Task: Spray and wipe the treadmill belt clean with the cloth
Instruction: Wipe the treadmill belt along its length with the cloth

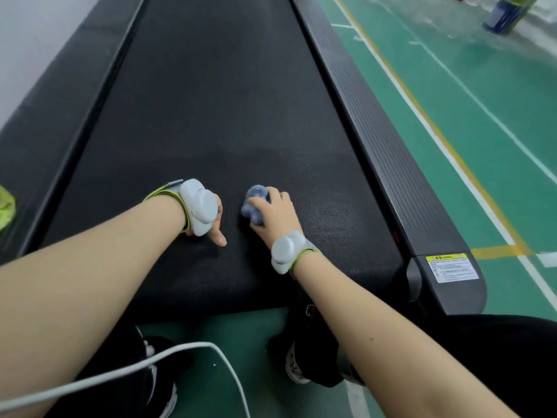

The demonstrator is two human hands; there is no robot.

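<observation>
Cloth point(255, 195), blue and fluffy, is bunched into a wad and held against the treadmill belt point(211, 101) near its rear end. It is gripped by the right hand point(278, 214), whose fingers point(259, 201) are curled over its top, with tufts showing above and below them. The left hand point(218, 234) is set on the belt just beside the cloth, apart from it; its thumb is seen pointing down, but its fingers are hidden behind a white wrist tracker point(199, 206), so their state cannot be told. A yellow-and-white label point(452, 267) is stuck on the rear corner of the right side rail point(376, 131); its writing is too small to be read. A blurred blue bottle point(505, 15) stands on the green floor point(482, 146); its contents cannot be made out.
</observation>
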